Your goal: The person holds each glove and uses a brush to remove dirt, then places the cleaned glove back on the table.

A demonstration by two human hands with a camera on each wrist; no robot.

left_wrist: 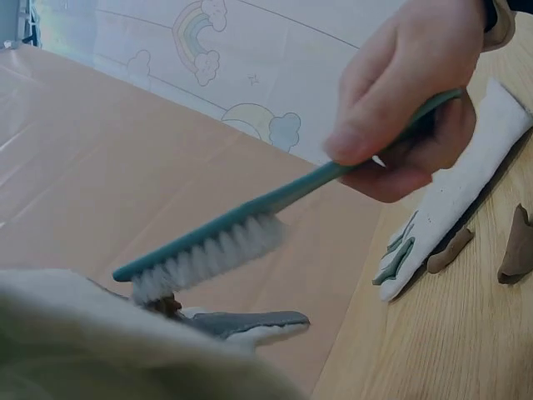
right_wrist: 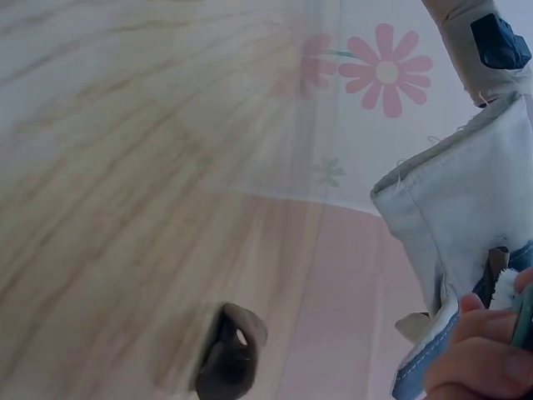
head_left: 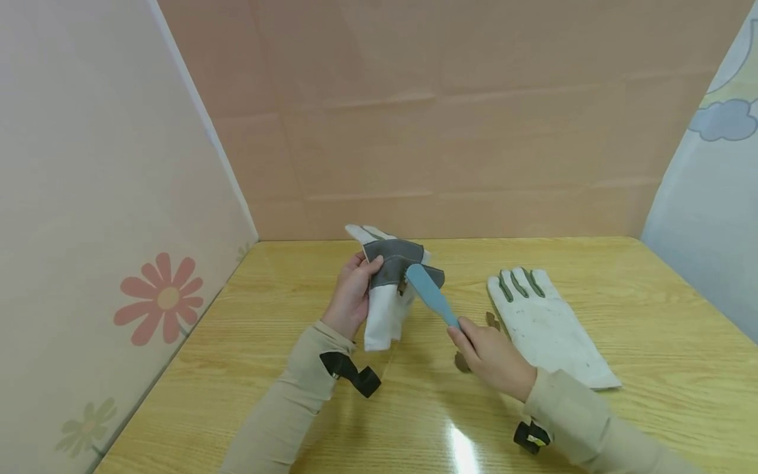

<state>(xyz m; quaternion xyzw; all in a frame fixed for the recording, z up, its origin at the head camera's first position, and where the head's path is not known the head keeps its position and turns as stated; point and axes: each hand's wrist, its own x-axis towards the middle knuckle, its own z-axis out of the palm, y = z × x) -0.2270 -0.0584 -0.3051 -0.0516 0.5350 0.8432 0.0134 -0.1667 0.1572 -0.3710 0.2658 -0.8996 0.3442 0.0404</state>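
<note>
My left hand [head_left: 351,293] grips a white work glove with a grey band [head_left: 383,315], held up above the table, thumb on the grey part. In my right hand [head_left: 494,359] is the handle of a blue-green brush [head_left: 431,294]. The brush's white bristles [left_wrist: 216,257] face the glove, and in the left wrist view their tip meets a small brown bit [left_wrist: 169,306] on it. The right wrist view shows the glove's open cuff [right_wrist: 462,192] and another brown scrap on the grey-blue part. My left fingers behind the glove are hidden.
A second white glove [head_left: 551,336] with green strips between its fingers lies flat on the wooden table [head_left: 237,368], right of my hands. Brown scraps [head_left: 462,363] lie between it and me. A pinkish-brown sheet [head_left: 438,131] stands behind the table, with patterned white walls [head_left: 118,164] at the sides.
</note>
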